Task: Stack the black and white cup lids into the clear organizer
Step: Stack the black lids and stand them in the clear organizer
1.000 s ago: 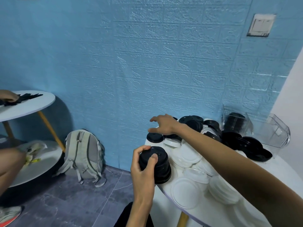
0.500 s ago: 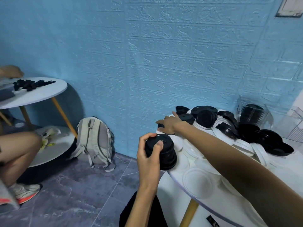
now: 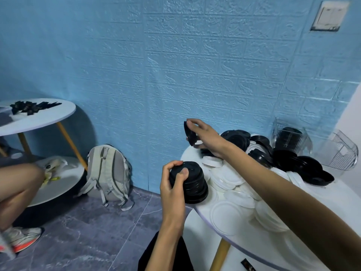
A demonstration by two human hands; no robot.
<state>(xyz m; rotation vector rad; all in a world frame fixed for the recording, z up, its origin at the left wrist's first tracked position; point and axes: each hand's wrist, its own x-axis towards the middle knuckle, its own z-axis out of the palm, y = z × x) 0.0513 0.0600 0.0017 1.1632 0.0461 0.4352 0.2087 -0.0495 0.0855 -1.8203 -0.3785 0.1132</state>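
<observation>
My left hand (image 3: pixel 172 184) grips a stack of black lids (image 3: pixel 192 184) at the near left edge of the white round table (image 3: pixel 259 249). My right hand (image 3: pixel 207 135) holds a single black lid (image 3: pixel 189 133) tilted on edge above the table's far left corner. Loose white lids (image 3: pixel 226 214) cover the table's middle, and more black lids (image 3: pixel 304 167) are piled toward the back right. The clear organizer (image 3: pixel 289 137) stands against the wall with black lids inside one compartment; its right compartment (image 3: pixel 340 151) looks empty.
A blue brick-patterned wall runs behind the table. A grey backpack (image 3: pixel 108 173) leans on it on the floor to the left. Further left stands another round white table (image 3: pixel 39 116) with black items, and a seated person's leg (image 3: pixel 17 184) and shoe.
My right hand has picked a black lid off the table and raised it on edge. The left hand keeps its grip on the black stack. The camera view has shifted.
</observation>
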